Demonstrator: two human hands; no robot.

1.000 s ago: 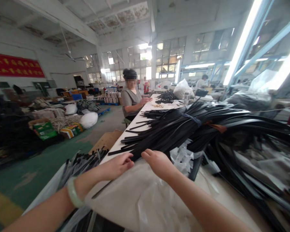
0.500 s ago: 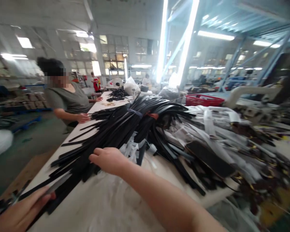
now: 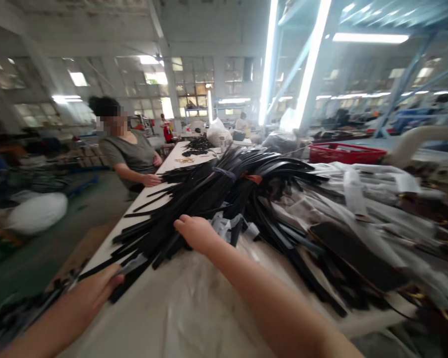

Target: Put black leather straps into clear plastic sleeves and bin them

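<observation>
A large heap of long, flat black strips [image 3: 197, 199] lies across the table, gathered by a purplish tie [image 3: 224, 172] and an orange-red tie [image 3: 252, 177]. My right hand [image 3: 197, 232] rests on the near side of the heap, fingers curled against the strips. What it grips there, if anything, is hidden. Lower left, by the strips' loose ends, my left hand [image 3: 99, 288] is closed round a strip whose pale, shiny stretch [image 3: 135, 262] shows beyond the fingers. Crumpled translucent wrapping [image 3: 222, 226] lies just right of my right hand.
A co-worker [image 3: 129, 154] stands across the table at left, one hand at the strip ends. White-wrapped pieces [image 3: 354, 191] and a dark flat panel [image 3: 358, 256] cover the right side. Behind them sits a red basket [image 3: 347, 154]. Dark pieces lie farther down the table [image 3: 164, 171].
The view has turned left, so everything sits farther right. Both my hands stay at about the same places on the strips. The co-worker's far hand has drawn back from the table.
</observation>
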